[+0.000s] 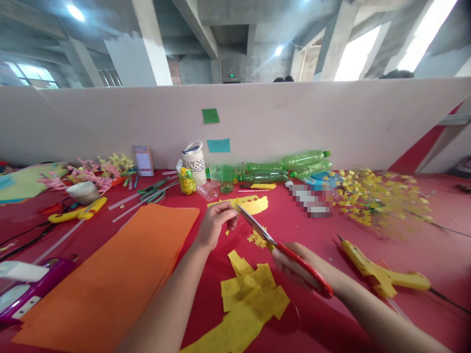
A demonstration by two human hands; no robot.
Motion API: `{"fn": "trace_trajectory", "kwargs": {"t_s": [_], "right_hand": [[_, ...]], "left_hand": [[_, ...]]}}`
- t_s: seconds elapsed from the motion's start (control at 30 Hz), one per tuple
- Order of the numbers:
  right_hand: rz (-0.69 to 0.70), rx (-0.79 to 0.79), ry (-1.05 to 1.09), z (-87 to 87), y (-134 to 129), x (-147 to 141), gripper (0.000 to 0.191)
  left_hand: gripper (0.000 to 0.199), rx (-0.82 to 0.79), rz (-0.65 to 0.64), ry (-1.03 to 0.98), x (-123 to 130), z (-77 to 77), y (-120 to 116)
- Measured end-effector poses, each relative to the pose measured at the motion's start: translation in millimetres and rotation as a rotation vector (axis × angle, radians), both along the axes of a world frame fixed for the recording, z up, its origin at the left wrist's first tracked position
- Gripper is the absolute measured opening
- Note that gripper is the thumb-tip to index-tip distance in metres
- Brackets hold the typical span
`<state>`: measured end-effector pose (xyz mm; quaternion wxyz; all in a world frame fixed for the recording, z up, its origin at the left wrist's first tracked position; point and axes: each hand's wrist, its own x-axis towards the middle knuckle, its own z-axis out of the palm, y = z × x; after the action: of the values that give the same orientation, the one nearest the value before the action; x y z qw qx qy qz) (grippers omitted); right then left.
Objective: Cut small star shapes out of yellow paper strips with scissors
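Note:
My right hand [294,264] grips a pair of scissors [300,262] with red handles, the blades pointing up and to the left. The blade tips reach the fingers of my left hand [221,220]. Those fingers are bent together in a pinch, and whatever they hold is too small to make out. Just behind the left hand lies a curved strip of yellow paper [257,205]. Small yellow paper stars [257,239] are scattered beneath the blades. Nearer to me, cut pieces of yellow paper [250,299] overlap on the red tabletop [316,323].
Orange sheets [121,264] are stacked at left. One yellow glue gun [379,269] rests at right, another [79,212] at far left. Green plastic bottles [265,174], a white cup [194,164] and a yellow cutter [263,186] are at the back. Yellow star sprays [375,196] spread at right.

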<state>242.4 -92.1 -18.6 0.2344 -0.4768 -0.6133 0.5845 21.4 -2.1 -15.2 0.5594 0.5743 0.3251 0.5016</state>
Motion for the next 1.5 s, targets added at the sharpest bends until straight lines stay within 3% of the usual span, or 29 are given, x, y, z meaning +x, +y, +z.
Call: {"fn": "trace_trajectory", "kwargs": {"t_s": [0.67,1.07,1.5], "right_hand": [[-0.028,-0.018,-0.013,-1.9,0.1,-0.6,0.047],[-0.021,0.009,0.044,-1.4,-5.7,-8.6,0.051],[-0.066,-0.113,0.123,-7.0,-6.2,-13.3,0.051]], "left_hand": [[0.019,-0.016,0.004,-0.006,-2.7,-2.6,2.2],[0.026,0.101,0.135,0.067,11.9,0.8,-8.0],[0.027,0.082,0.146,0.053,15.5,-3.2,-8.6]]}}
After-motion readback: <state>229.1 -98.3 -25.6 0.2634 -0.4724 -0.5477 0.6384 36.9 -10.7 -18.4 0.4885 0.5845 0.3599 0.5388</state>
